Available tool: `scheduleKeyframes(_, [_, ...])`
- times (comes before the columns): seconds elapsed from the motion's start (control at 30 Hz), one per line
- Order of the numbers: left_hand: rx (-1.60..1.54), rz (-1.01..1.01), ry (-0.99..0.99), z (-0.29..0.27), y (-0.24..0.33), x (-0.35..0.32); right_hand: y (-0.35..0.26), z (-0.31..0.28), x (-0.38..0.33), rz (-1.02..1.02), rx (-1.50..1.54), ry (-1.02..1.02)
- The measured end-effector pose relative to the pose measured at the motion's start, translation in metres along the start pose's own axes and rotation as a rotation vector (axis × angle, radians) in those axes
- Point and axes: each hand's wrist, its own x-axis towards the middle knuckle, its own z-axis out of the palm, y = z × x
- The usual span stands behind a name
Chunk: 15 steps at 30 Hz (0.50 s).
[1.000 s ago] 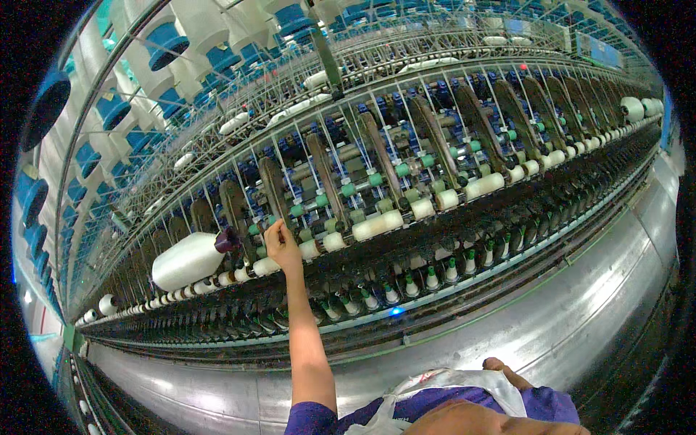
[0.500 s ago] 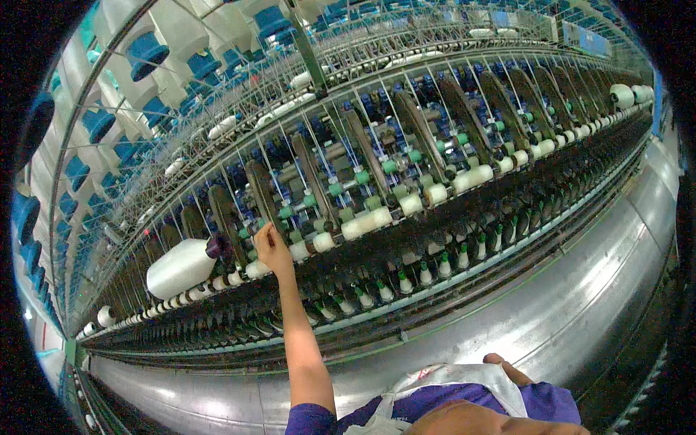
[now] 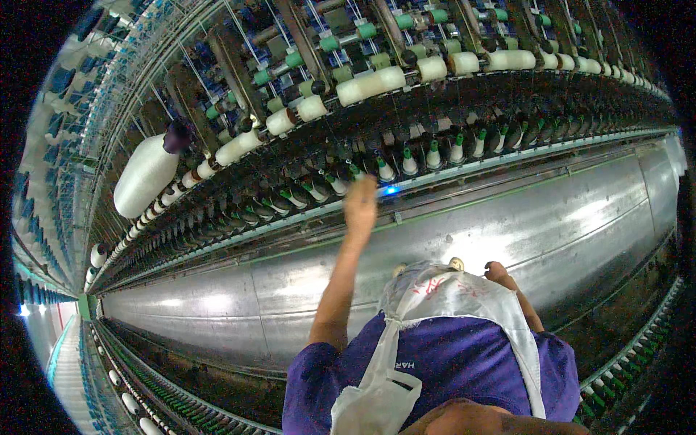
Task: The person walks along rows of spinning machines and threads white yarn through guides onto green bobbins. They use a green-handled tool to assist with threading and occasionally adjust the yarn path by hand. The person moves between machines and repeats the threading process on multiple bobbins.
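Observation:
My left hand (image 3: pixel 360 205) reaches up to a long spinning machine and sits just below the row of small spindles with green-tipped bobbins (image 3: pixel 433 155). It is blurred, so its fingers cannot be read. A small blue light (image 3: pixel 391 190) glows right beside it on the spindle rail. My right hand (image 3: pixel 496 273) rests low at the upper edge of my white apron (image 3: pixel 449 293), close to the machine's panel, and only its back shows. A row of white rollers (image 3: pixel 370 85) runs above the spindles.
A big white roving bobbin (image 3: pixel 145 176) with a dark cap hangs at the upper left. A shiny curved metal panel (image 3: pixel 580 210) spans the machine's front below the spindles. Another row of bobbins (image 3: pixel 130 395) lines the lower left edge.
My left hand dropped from the upper roller row down to the lower spindle rail. The view tilted downward, bringing the metal panel and apron into the middle.

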Motion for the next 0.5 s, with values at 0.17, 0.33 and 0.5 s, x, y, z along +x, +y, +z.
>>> scheduleKeyframes(0.17, [-0.232, -0.509, -0.204, 0.075, -0.007, -0.042, 0.003, 0.003, -0.011, 0.029, -0.03, 0.045])
scheduleKeyframes(0.33, [-0.349, -0.647, -0.051, 0.093, -0.017, 0.013, 0.024, 0.015, -0.019, -0.021, 0.06, 0.133])
scheduleKeyframes(0.5, [-0.295, -0.821, 0.054, 0.115, -0.028, 0.037, 0.036, 0.031, -0.033, 0.059, 0.05, 0.174])
